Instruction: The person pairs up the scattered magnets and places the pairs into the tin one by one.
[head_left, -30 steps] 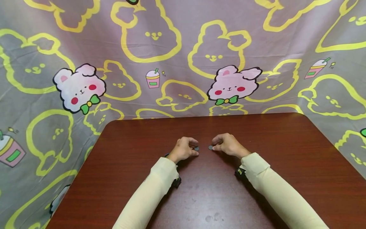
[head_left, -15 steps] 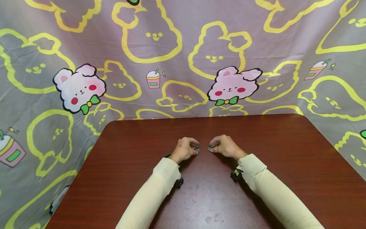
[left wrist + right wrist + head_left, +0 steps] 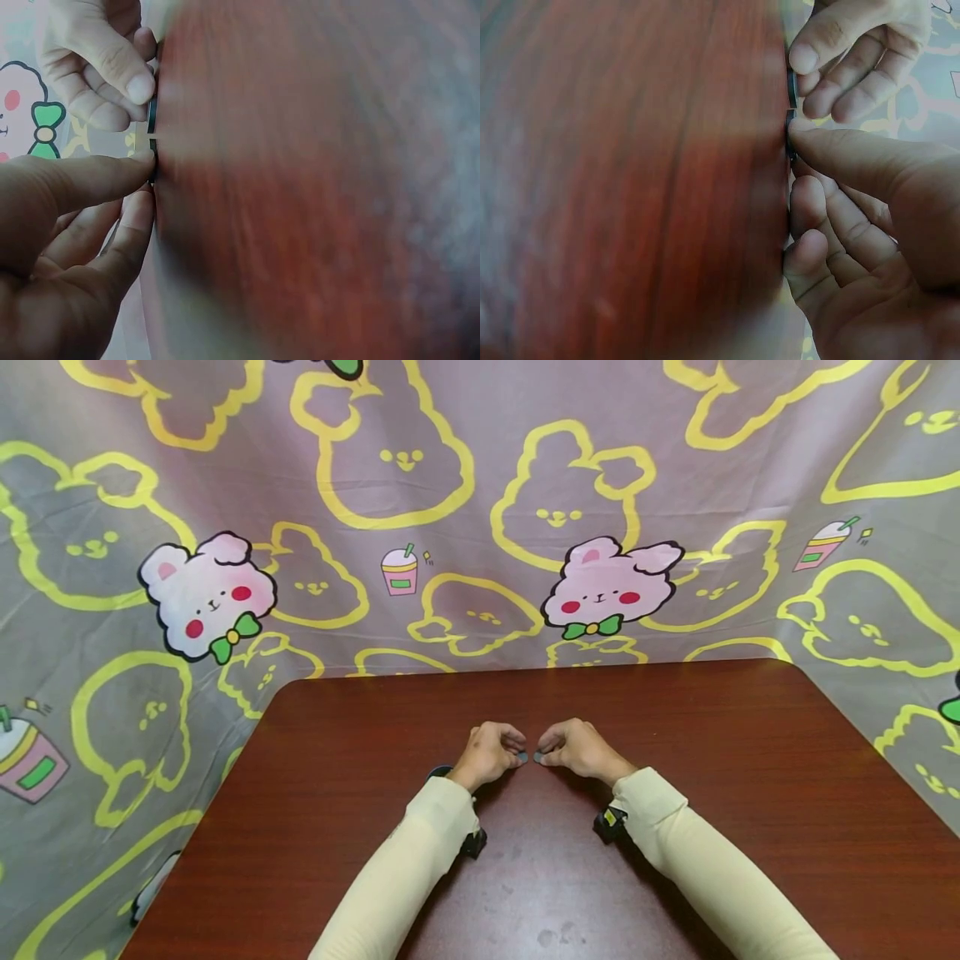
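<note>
Two small, thin grey discs lie close over the brown tabletop, edge toward edge with a narrow gap. My left hand [image 3: 491,753] holds the left disc [image 3: 522,757] between thumb and fingers, and my right hand [image 3: 581,750] holds the right disc [image 3: 537,757] the same way. In the left wrist view the left disc [image 3: 154,161] shows as a dark edge at the thumb tip, with the right disc [image 3: 152,114] just beyond it. The right wrist view shows the right disc [image 3: 790,133] under the thumb tip; fingers partly hide both discs.
The brown wooden table [image 3: 375,718] has rounded far corners. A patterned cloth [image 3: 465,510] with rabbit drawings hangs behind it and along both sides. Black wrist devices sit under the sleeves, one at the right wrist [image 3: 611,822]. Faint marks show on the table near the front.
Both hands have moved toward each other, each bringing its disc along, so the gap between the discs has narrowed from wide to slim. The discs also sit slightly nearer the person.
</note>
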`<state>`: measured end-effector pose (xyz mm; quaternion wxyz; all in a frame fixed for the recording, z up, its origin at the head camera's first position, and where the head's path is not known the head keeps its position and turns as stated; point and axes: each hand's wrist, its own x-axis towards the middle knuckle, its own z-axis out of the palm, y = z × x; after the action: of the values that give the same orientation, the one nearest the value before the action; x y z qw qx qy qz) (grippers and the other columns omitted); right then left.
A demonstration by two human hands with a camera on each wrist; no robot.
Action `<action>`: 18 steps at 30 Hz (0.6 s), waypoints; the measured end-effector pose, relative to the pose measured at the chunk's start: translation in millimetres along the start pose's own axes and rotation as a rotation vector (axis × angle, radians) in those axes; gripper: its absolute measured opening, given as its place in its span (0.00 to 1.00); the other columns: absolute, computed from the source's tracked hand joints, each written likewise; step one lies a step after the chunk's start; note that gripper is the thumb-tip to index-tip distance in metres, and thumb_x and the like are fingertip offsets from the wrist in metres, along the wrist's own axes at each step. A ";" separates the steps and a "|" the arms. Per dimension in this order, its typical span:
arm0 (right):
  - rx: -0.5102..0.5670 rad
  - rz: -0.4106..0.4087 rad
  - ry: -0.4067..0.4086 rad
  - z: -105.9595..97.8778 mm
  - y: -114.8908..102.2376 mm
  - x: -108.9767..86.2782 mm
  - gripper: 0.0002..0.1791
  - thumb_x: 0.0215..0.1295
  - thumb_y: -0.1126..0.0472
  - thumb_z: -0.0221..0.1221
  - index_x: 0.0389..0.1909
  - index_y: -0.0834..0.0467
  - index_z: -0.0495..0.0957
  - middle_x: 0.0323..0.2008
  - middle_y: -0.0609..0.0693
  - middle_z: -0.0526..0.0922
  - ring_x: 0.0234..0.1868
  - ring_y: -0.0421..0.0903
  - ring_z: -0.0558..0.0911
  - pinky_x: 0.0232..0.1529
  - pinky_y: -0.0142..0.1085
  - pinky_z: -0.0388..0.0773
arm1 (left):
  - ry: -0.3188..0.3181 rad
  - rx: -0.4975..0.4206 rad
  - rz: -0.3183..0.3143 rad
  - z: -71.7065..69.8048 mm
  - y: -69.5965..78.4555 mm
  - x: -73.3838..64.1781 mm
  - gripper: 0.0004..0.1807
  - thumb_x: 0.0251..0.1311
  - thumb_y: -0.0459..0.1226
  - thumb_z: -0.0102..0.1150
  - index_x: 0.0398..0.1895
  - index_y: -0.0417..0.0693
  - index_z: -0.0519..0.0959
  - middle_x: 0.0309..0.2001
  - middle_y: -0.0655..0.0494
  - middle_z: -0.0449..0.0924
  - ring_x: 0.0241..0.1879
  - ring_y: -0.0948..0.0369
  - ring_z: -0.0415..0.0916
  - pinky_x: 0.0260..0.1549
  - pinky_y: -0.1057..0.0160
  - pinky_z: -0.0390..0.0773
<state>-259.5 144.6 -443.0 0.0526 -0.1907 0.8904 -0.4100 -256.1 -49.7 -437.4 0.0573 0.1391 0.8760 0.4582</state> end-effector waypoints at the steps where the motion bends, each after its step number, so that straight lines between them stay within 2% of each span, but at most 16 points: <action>1: 0.001 -0.001 0.002 0.7 -0.3 0.1 0.10 0.53 0.69 0.73 0.36 0.64 0.86 0.33 0.52 0.88 0.35 0.44 0.85 0.35 0.36 0.81 | 0.004 -0.002 0.001 0.4 -0.3 -0.1 0.15 0.47 0.19 0.71 0.39 0.36 0.86 0.34 0.51 0.87 0.36 0.60 0.84 0.34 0.70 0.82; 6: 0.001 -0.024 0.000 4.2 -0.6 1.0 0.10 0.52 0.69 0.73 0.36 0.64 0.86 0.33 0.52 0.88 0.34 0.44 0.84 0.35 0.36 0.81 | 0.013 0.005 0.005 0.8 -1.1 -0.7 0.15 0.46 0.19 0.71 0.38 0.37 0.86 0.34 0.51 0.87 0.35 0.60 0.84 0.34 0.70 0.81; 10: 0.019 -0.005 -0.013 4.4 -1.3 0.8 0.11 0.53 0.70 0.72 0.37 0.65 0.85 0.34 0.53 0.88 0.35 0.44 0.84 0.35 0.36 0.81 | 0.010 0.013 0.008 -1.9 -0.7 -1.9 0.15 0.46 0.20 0.73 0.39 0.37 0.86 0.34 0.51 0.87 0.37 0.59 0.84 0.34 0.70 0.81; 18: 0.041 0.060 -0.043 -1.4 -2.2 0.4 0.12 0.54 0.69 0.72 0.39 0.66 0.85 0.34 0.52 0.87 0.36 0.45 0.83 0.37 0.36 0.79 | 0.000 -0.014 -0.002 -21.1 -0.9 -6.0 0.18 0.48 0.24 0.74 0.45 0.36 0.85 0.39 0.49 0.87 0.40 0.57 0.85 0.38 0.67 0.82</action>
<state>-259.5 144.1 -440.3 0.0878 -0.1715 0.8857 -0.4224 -255.3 -68.6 -426.2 0.0590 0.1379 0.8729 0.4643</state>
